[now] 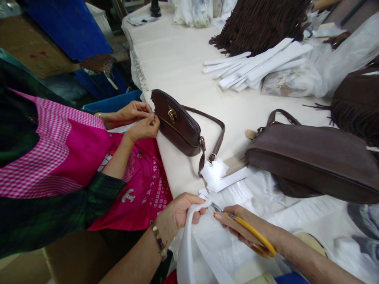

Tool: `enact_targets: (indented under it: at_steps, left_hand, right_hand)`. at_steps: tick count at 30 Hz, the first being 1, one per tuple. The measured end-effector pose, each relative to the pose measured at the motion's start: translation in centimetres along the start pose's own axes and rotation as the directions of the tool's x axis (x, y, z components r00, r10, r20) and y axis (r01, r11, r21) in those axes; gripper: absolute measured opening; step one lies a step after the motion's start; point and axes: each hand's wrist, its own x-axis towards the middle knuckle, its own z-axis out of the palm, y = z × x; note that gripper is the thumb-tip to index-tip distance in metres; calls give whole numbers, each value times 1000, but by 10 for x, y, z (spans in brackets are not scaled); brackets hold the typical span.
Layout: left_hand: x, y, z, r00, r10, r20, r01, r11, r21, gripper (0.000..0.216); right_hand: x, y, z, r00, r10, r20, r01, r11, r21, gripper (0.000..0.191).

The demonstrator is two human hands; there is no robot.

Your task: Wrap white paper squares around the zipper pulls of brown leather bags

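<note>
My left hand (181,211), with a beaded bracelet at the wrist, pinches the end of a long white foam strip (187,252) that hangs down toward me. My right hand (241,225) grips scissors (260,238) with orange-yellow handles. Their blades point left and meet the strip close to my left fingertips; whether they are cutting into it I cannot tell. Just beyond my hands lie small white pieces (217,173). To the right rests a large dark brown handbag (308,154) on its side.
At left, a co-worker in a pink apron (89,154) holds a small brown shoulder bag (174,122) at the table edge. White foam strips (260,67) are piled beyond, beside brown fringed material (263,23). Clear plastic bags (322,75) lie at right; a blue bin (112,101) stands behind the co-worker's arms.
</note>
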Motion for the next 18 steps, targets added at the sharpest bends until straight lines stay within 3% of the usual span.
enact_targets:
  at_steps: [3, 7, 10, 14, 18]
  left_hand:
    - [-16, -9, 6, 975, 222, -19, -222, 975, 20, 11]
    - [-42, -29, 23, 892, 450, 28, -451, 889, 83, 15]
    - [-51, -40, 36, 866, 493, 76, -499, 855, 138, 18]
    - [-53, -46, 43, 856, 509, 85, -516, 851, 98, 24]
    - [-58, -52, 35, 879, 451, 151, -463, 884, 56, 28]
  right_hand:
    - [-12, 3, 0, 998, -56, -21, 57, 997, 45, 51]
    - [-26, 2, 10, 940, -214, -266, 273, 939, 210, 41]
    - [-29, -10, 23, 903, -280, -327, 393, 845, 362, 42]
    - [-29, -27, 34, 929, -247, -276, 361, 772, 523, 47]
    - [-24, -32, 29, 925, -243, -292, 369, 758, 538, 43]
